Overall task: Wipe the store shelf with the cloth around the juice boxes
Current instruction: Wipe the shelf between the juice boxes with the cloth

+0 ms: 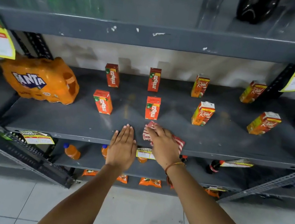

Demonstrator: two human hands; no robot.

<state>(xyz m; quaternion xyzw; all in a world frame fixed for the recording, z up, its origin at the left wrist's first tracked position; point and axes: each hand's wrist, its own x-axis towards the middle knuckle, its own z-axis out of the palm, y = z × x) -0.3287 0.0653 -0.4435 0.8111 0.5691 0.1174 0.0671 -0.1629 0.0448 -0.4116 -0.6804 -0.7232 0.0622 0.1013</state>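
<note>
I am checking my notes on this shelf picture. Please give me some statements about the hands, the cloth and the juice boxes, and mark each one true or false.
1. The right hand presses the red-and-white cloth on the shelf. True.
2. The left hand holds a juice box. False: it lies flat and open on the shelf, beside the cloth.
3. Eight juice boxes stand on this shelf. True.
4. The cloth lies behind the back row. False: it is at the front edge, before the nearest Maaza box.
5. The Fanta pack is on the shelf's right. False: left.
</note>
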